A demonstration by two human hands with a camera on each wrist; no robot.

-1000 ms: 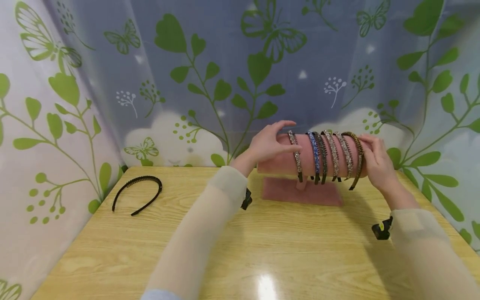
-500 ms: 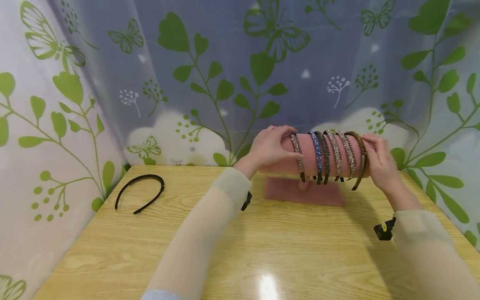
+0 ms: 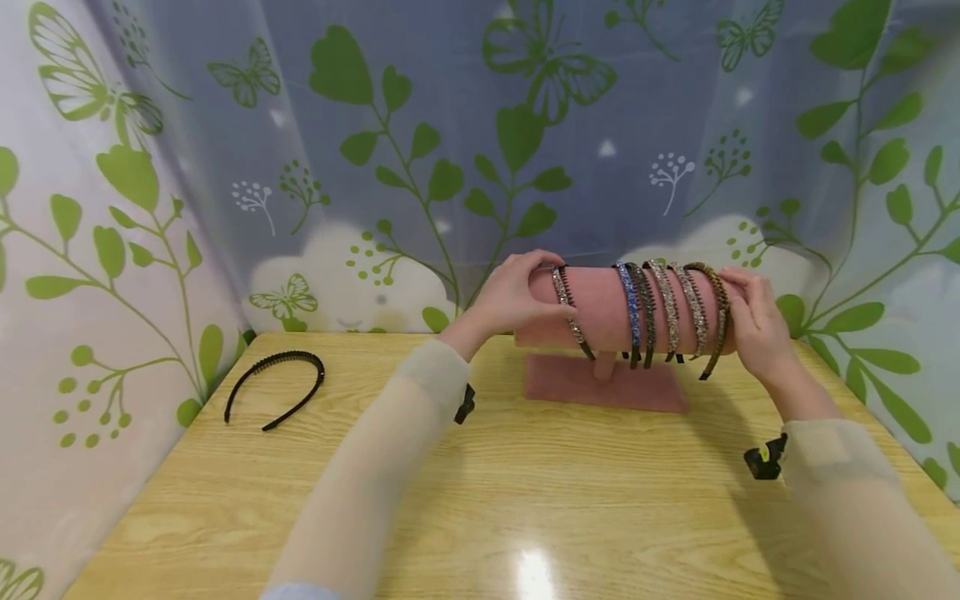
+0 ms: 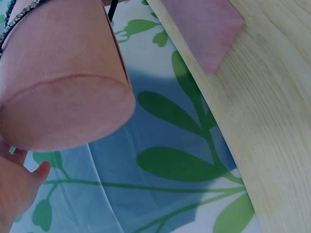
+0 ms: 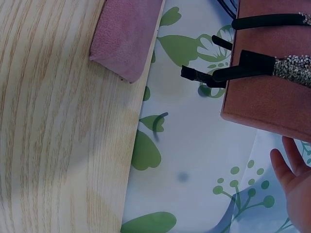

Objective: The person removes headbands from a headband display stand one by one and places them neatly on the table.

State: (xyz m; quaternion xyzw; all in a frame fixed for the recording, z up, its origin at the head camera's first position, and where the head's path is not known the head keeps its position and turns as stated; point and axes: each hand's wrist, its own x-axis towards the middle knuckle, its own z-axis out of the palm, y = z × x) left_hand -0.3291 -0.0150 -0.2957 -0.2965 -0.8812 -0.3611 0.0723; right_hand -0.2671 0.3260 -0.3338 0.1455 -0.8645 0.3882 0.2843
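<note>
In the head view my left hand point(image 3: 513, 293) holds a silver rhinestone headband point(image 3: 567, 304) near the left end of a pink padded roll, fingers over its top and thumb on its front. My right hand point(image 3: 761, 325) grips the roll's right end, beside a gold-and-black headband point(image 3: 718, 312). The roll belongs to a pink headband stand point(image 3: 592, 308). Between the hands, a blue headband point(image 3: 632, 308), a dark one point(image 3: 647, 312) and silver ones point(image 3: 667, 312) hang around it. The left wrist view shows the roll's round end point(image 4: 68, 111); the held headband is mostly hidden there.
A black toothed headband point(image 3: 318, 367) lies on the left of the wooden table point(image 3: 450, 500). The stand's pink base point(image 3: 607, 387) rests toward the back. A patterned curtain point(image 3: 420, 125) rises behind and at both sides. Small black cameras point(image 3: 765, 460) sit on the wrists.
My left hand first closes on the silver headband, then slides it left along the roll, widening the gap to the blue one. The right hand stays at the roll's end.
</note>
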